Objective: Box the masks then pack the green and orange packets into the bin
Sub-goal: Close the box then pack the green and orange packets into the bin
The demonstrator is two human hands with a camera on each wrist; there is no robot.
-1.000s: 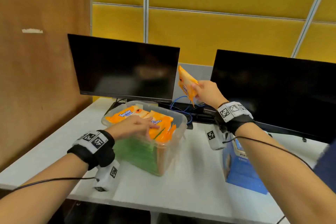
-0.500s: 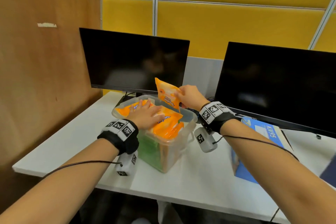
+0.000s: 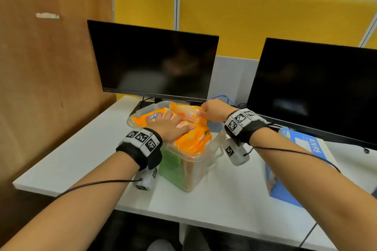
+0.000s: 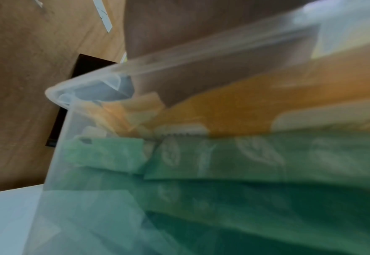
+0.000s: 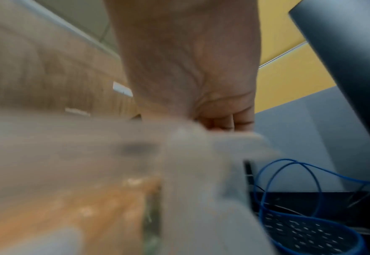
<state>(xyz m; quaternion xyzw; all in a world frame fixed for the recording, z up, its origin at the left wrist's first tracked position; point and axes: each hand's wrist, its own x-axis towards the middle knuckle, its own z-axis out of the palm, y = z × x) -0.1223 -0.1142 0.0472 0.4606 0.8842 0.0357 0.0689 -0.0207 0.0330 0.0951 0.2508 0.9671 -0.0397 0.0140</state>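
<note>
A clear plastic bin stands mid-table, heaped with orange packets above green packets. My left hand lies flat on the top orange packets and presses them down. At the bin's far right corner my right hand grips the edge of one orange packet lying on the heap. The left wrist view looks through the bin wall at green packets under orange ones. In the blurred right wrist view my right hand shows curled fingers.
A blue KN95 mask box lies at the table's right. Two dark monitors stand behind the bin, with blue cable between them. A brown partition walls the left side.
My right hand brought the orange packet down from in front of the monitors onto the bin's heap. The left hand stayed pressed on the packets.
</note>
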